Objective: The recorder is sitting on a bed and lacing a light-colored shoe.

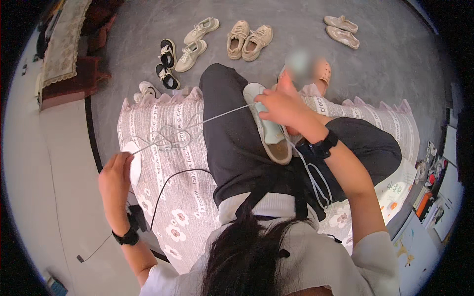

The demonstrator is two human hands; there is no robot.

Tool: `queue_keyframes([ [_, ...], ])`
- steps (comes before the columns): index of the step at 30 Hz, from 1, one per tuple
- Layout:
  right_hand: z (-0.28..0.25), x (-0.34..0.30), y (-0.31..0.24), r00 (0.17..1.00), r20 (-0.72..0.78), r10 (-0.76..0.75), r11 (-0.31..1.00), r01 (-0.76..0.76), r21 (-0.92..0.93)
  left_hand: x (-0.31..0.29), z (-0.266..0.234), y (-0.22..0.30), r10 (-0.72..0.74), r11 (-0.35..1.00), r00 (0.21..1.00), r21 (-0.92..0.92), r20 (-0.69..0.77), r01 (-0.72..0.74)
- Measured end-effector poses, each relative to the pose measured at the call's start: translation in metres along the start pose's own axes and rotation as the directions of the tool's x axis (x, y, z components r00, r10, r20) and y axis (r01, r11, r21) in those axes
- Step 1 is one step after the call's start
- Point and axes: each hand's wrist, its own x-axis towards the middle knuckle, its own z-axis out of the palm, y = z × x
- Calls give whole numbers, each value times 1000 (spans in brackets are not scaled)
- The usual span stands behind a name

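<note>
A white shoe (254, 91) with a pale green tongue (273, 132) rests on my dark trousers, its opening toward me. A pale grey shoelace (224, 114) runs taut from the shoe to my left hand (114, 172), whose fingers pinch it out to the left. Part of that lace hangs in loose loops over the bed cover. My right hand (284, 107) is closed over the upper part of the shoe, with its fingertips where the lace comes out. Another loose lace length (316, 180) trails from the shoe's right side, below my right wrist.
I sit cross-legged on a patterned bed cover (180, 197). Several pairs of shoes, including beige sneakers (250, 42), black shoes (168, 64) and beige slip-ons (341, 32), stand on the grey floor. A black cable (168, 180) curves across the cover. Shelves with small items line the right side.
</note>
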Motion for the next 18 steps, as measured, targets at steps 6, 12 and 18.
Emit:
queue_keyframes([
  [6, 41, 18, -6, 997, -57, -55, 902, 74, 426, -16, -5, -3, -109, 993, 992, -46, 68, 112],
  [12, 56, 32, 1, 998, -51, 36, 931, -15, 366, -29, 13, -38, -147, 989, 986, -8, -77, 147],
  [18, 52, 19, 15, 990, -139, 18, 949, 27, 314, -34, 28, -57, -148, 985, 954, 52, -262, 167],
])
